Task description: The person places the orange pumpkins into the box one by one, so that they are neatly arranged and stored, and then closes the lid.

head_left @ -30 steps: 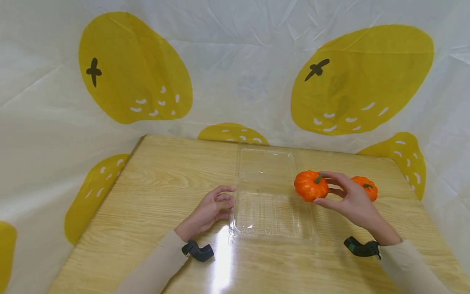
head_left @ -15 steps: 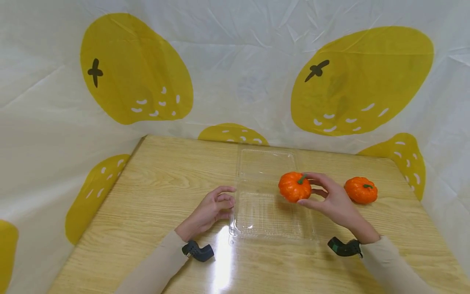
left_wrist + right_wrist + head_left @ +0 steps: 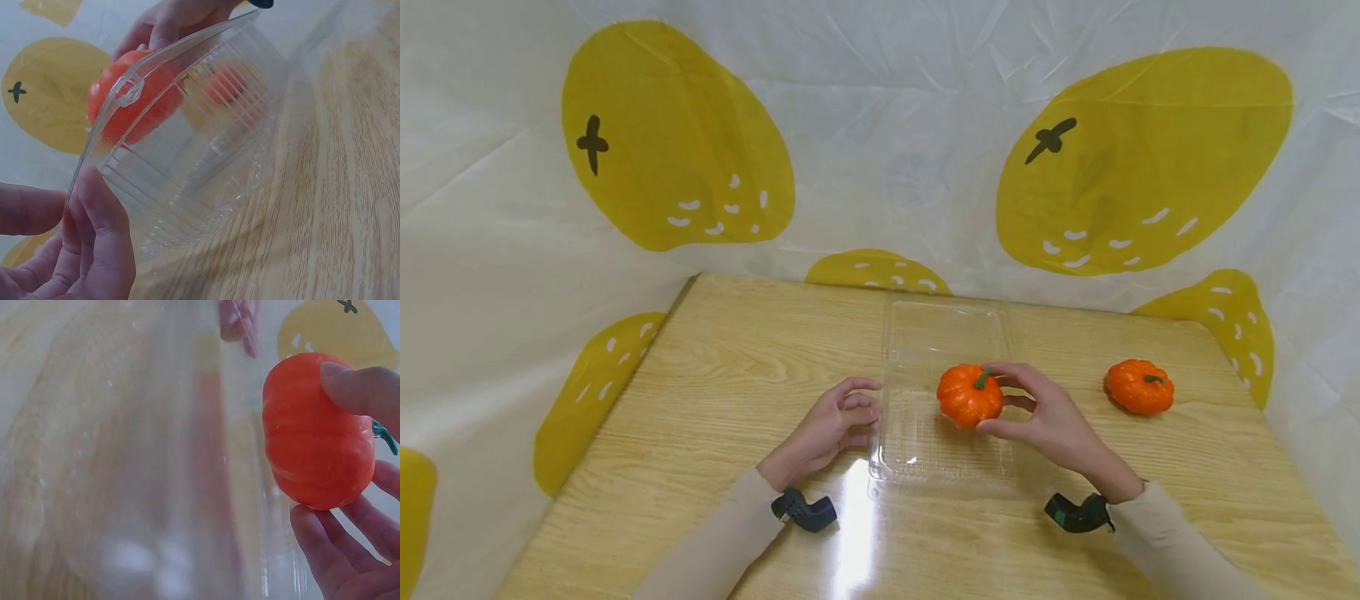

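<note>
Right hand: (image 3: 1060, 425) grasping a glossy orange, ribbed, pumpkin-shaped object with a green stem (image 3: 966, 400); thumb on the side nearer the person, fingertips round the far side.
Held pumpkin: above the near half of the container in the head view, stem tilted up and toward the right hand. Can't tell whether its underside touches the container floor.
Left hand: (image 3: 826, 425) at the container's left edge. Left wrist view shows the rim pinched between thumb and fingers, fingers bent.
Container: clear, thin plastic, rectangular, hinged clamshell (image 3: 898, 450), opened flat on the table. Near half has a ribbed pattern; far half (image 3: 951, 325) lies toward the backdrop. Left wrist view: held pumpkin seen partly past the rim, partly through the clear wall.
Second pumpkin: similar orange ribbed object with a green stem (image 3: 1141, 387), on the table right of the container, well apart from it, stem pointing right.
Table: light wood-grain top (image 3: 737, 350), bright glare streak near the left forearm.
Backdrop: white sheet (image 3: 880, 150) behind and at both sides, printed with big yellow fruit shapes, some with dark cross marks.
Wrists: light beige sleeves (image 3: 715, 533), a dark curved device (image 3: 808, 512) at each cuff.
</note>
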Tool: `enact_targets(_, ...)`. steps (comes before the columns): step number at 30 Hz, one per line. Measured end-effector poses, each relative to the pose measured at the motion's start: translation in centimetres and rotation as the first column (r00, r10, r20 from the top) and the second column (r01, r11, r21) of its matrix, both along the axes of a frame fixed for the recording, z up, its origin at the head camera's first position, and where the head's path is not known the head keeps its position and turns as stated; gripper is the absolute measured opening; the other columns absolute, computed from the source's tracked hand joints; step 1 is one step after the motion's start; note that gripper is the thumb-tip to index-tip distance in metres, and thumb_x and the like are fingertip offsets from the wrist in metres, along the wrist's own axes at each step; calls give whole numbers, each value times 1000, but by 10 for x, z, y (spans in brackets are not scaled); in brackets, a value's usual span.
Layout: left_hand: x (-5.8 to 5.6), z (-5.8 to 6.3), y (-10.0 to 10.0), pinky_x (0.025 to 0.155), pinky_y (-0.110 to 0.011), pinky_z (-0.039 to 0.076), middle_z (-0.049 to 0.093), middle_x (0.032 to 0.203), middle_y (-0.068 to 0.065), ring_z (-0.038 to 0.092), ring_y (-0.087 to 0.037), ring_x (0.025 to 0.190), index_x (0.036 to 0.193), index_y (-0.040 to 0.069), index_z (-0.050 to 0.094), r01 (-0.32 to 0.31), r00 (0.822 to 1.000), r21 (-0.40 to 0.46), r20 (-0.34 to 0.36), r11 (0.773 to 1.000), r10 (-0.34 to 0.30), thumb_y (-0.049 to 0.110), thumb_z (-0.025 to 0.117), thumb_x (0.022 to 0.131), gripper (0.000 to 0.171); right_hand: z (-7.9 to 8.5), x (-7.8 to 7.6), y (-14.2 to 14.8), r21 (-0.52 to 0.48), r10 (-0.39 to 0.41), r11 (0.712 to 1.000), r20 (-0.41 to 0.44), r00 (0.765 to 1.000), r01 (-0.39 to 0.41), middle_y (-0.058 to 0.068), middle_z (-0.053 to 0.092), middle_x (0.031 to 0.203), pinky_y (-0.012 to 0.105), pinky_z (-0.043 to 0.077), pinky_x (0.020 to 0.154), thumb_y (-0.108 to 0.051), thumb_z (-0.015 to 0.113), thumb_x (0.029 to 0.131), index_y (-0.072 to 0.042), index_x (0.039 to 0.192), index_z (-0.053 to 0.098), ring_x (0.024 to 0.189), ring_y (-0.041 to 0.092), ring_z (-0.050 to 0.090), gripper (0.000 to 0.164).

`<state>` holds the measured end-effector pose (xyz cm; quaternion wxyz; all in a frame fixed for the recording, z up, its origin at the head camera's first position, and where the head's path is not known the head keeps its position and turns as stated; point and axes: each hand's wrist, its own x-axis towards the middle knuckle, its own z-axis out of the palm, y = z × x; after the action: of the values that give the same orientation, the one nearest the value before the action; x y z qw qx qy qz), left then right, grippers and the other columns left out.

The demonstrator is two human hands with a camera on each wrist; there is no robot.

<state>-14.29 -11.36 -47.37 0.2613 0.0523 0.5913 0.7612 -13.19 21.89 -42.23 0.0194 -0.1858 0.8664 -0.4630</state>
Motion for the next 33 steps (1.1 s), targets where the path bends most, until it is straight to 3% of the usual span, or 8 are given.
enact_targets(4, 0, 0, 0, 73, -26, 58, 63, 93, 8, 62, -9, 83, 148, -2, 38, -3, 1000, 1, -4, 1000, 3, 1, 57, 99, 52, -3, 2, -7, -1, 11, 1000, 15, 1000, -11, 6, 61, 139, 17, 57, 95, -18, 91, 78, -15, 140, 59, 119, 2, 59, 70)
enact_targets(15, -2, -5, -1, 75, -27, 58, 63, 96, 5, 61, -11, 84, 148, 0, 39, 0, 1000, -5, 0, 1000, 0, 1, 58, 100, 52, -13, 4, -27, -12, 28, 1000, 15, 1000, -28, 12, 64, 135, 24, 61, 92, -19, 92, 77, -10, 137, 62, 119, 30, 63, 67)
enact_targets(33, -1, -3, 2, 73, -26, 58, 64, 99, 3, 62, -11, 84, 150, 0, 40, -1, 1000, 4, 3, 1000, 1, 3, 60, 100, 53, -23, 4, -50, 5, 46, 999, 8, 999, -46, 17, 65, 132, 39, 63, 90, -19, 94, 75, -3, 134, 62, 117, 37, 64, 69)
